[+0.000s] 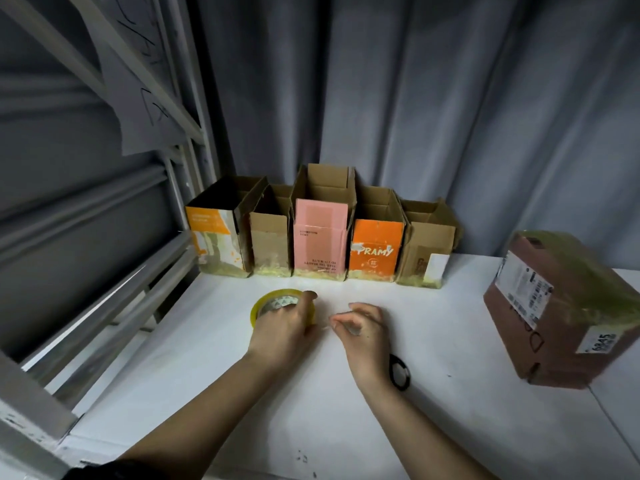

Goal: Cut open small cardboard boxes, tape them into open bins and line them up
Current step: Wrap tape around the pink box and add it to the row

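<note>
The tape roll [277,304] lies flat on the white table [450,393], just in front of the bins and below the gap between the second and third of them; the left hand [287,332] lies over its near side with fingers curled round the rim, gripping it; the roll is yellowish with a patterned inner ring. Just right of the roll the right hand [360,327] hovers close to the left one, thumb and forefinger pinched together on what looks like the clear tape end, though the strip itself is too faint to be sure of; a black hair tie [400,372] sits at that wrist.

Behind the roll five open bins stand side by side against the grey curtain [415,98], touching one another, their bases wrapped in yellowish tape: a white-and-orange bin [216,237] at the far left, then a plain brown bin [270,244], a taller pink bin [320,237], an orange bin [375,247] printed PRAMY, and a brown bin [427,251] with a white label.

Well to the right of the roll a closed brown box [561,306] sits tilted, taped over and bearing labels; left of the roll a grey metal rack [104,271] runs beside the table.
</note>
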